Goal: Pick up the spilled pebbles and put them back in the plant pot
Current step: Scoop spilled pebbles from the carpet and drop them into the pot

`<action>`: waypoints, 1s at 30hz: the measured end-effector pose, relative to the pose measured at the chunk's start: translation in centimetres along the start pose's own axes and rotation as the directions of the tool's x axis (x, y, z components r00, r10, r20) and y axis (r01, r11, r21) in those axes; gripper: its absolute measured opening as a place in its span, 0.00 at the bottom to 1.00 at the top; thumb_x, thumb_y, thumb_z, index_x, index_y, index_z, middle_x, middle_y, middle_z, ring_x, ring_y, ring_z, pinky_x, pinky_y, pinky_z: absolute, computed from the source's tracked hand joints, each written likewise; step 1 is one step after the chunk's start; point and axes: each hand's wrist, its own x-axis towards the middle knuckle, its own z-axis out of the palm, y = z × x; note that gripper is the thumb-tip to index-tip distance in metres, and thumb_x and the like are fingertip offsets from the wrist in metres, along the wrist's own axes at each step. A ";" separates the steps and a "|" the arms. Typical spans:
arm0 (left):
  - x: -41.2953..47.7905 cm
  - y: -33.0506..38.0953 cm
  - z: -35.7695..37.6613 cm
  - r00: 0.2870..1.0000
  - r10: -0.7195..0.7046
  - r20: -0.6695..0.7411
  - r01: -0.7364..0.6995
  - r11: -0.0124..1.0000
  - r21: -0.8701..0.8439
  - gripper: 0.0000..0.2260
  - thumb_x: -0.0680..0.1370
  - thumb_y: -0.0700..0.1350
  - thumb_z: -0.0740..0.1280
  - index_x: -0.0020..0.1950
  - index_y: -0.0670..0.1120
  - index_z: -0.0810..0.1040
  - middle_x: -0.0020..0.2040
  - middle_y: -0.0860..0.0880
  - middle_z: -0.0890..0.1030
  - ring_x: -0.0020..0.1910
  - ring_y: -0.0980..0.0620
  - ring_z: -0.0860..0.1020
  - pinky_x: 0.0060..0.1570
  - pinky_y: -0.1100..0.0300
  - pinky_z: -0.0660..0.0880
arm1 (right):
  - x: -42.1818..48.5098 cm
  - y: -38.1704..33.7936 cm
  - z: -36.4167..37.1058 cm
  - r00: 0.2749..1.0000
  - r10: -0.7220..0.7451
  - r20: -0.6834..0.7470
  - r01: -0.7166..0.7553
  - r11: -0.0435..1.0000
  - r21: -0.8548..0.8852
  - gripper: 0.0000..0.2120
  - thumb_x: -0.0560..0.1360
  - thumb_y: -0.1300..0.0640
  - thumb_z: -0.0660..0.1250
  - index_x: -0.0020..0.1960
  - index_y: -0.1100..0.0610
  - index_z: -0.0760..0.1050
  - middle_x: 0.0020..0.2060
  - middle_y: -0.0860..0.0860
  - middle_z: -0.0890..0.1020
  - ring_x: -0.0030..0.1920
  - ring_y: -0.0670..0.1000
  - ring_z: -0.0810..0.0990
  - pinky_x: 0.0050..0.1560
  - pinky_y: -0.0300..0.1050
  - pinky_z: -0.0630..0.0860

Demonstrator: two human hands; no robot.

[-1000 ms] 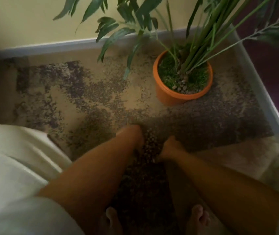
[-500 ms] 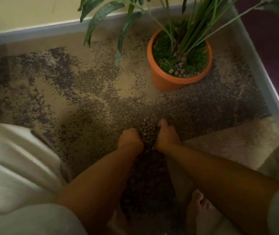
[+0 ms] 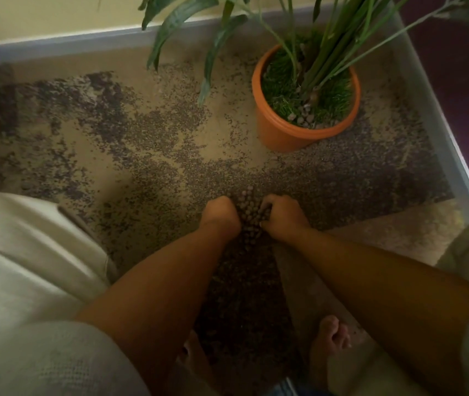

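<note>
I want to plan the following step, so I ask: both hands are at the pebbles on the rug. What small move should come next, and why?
Probably lift both hands together toward the orange pot. The left hand and right hand curl around a heap of pebbles between them on the rug; the pot stands apart, ahead and right.

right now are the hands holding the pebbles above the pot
No, the left hand and right hand cup the pebbles down on the rug, apart from the orange pot.
</note>
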 end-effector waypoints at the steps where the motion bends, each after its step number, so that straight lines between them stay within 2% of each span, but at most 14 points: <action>1: 0.0 0.1 -0.1 1.000 0.009 -0.008 -0.009 1.000 0.012 0.07 0.75 0.38 0.64 0.49 0.40 0.80 0.52 0.39 0.82 0.53 0.41 0.81 0.46 0.54 0.77 | 0.0 0.0 0.0 1.000 0.006 -0.009 -0.006 1.000 0.021 0.10 0.72 0.60 0.72 0.52 0.51 0.77 0.60 0.57 0.77 0.58 0.59 0.78 0.57 0.48 0.77; 6: 0.0 0.6 -0.4 0.999 0.005 -0.048 -0.004 1.000 0.012 0.08 0.76 0.38 0.64 0.52 0.39 0.80 0.54 0.39 0.81 0.55 0.40 0.80 0.49 0.53 0.78 | 0.4 0.2 -0.4 0.998 0.045 -0.052 -0.039 0.993 0.107 0.08 0.72 0.61 0.71 0.42 0.50 0.75 0.54 0.54 0.82 0.52 0.56 0.81 0.50 0.43 0.78; 9: -0.1 0.4 -0.5 0.998 -0.011 -0.064 0.011 1.000 -0.009 0.09 0.75 0.37 0.64 0.53 0.40 0.79 0.55 0.39 0.81 0.55 0.40 0.80 0.51 0.51 0.78 | 0.7 0.0 -0.4 0.999 0.033 -0.015 -0.031 0.994 0.102 0.09 0.72 0.60 0.72 0.49 0.50 0.76 0.58 0.55 0.80 0.57 0.56 0.79 0.55 0.46 0.78; 12: -0.1 0.2 -0.6 0.994 -0.032 -0.105 0.026 0.998 -0.056 0.11 0.74 0.38 0.64 0.56 0.42 0.78 0.56 0.39 0.81 0.56 0.39 0.80 0.54 0.50 0.78 | 0.9 -0.3 -0.1 1.000 0.014 0.007 -0.014 0.997 0.071 0.18 0.71 0.58 0.74 0.59 0.50 0.75 0.60 0.55 0.78 0.61 0.57 0.77 0.59 0.48 0.77; 16: 0.2 0.0 -0.6 0.990 -0.028 -0.135 0.008 0.989 -0.150 0.20 0.74 0.40 0.64 0.67 0.45 0.71 0.61 0.41 0.79 0.60 0.40 0.78 0.59 0.49 0.77 | 1.0 -0.5 0.2 1.000 -0.017 -0.015 0.018 0.998 0.060 0.16 0.70 0.57 0.74 0.56 0.49 0.74 0.58 0.56 0.77 0.59 0.58 0.77 0.56 0.47 0.75; 20: 0.4 -0.1 -0.5 0.991 -0.005 -0.135 -0.020 0.982 -0.187 0.22 0.74 0.40 0.66 0.68 0.47 0.71 0.62 0.42 0.79 0.60 0.42 0.78 0.61 0.50 0.76 | 0.9 -0.9 0.4 0.998 -0.053 -0.016 0.053 0.998 0.029 0.11 0.72 0.58 0.72 0.50 0.47 0.74 0.58 0.56 0.76 0.58 0.59 0.77 0.56 0.46 0.74; 25: 0.5 0.0 -0.5 0.988 0.031 -0.150 -0.058 0.981 -0.185 0.28 0.75 0.38 0.62 0.74 0.53 0.64 0.65 0.43 0.77 0.62 0.42 0.77 0.63 0.49 0.74 | 0.8 -0.9 0.5 0.996 -0.085 -0.041 0.082 0.995 -0.057 0.12 0.74 0.61 0.67 0.55 0.48 0.74 0.57 0.57 0.75 0.58 0.61 0.77 0.58 0.50 0.76; 27: 0.7 0.3 -0.8 0.990 0.072 -0.125 -0.088 0.988 -0.124 0.27 0.76 0.37 0.61 0.73 0.56 0.65 0.65 0.43 0.77 0.62 0.42 0.77 0.63 0.49 0.75 | 0.6 -0.9 0.5 0.993 -0.109 -0.035 0.105 0.989 -0.105 0.15 0.75 0.59 0.67 0.59 0.48 0.74 0.58 0.57 0.75 0.58 0.61 0.78 0.58 0.51 0.76; 30: 1.1 1.0 -1.3 0.987 0.095 -0.126 -0.108 0.989 -0.099 0.20 0.76 0.37 0.61 0.66 0.52 0.75 0.60 0.42 0.80 0.59 0.42 0.79 0.60 0.49 0.76 | 0.4 -1.1 0.7 0.988 -0.143 -0.051 0.133 0.976 -0.171 0.15 0.76 0.58 0.65 0.62 0.49 0.73 0.58 0.57 0.75 0.57 0.62 0.79 0.56 0.52 0.76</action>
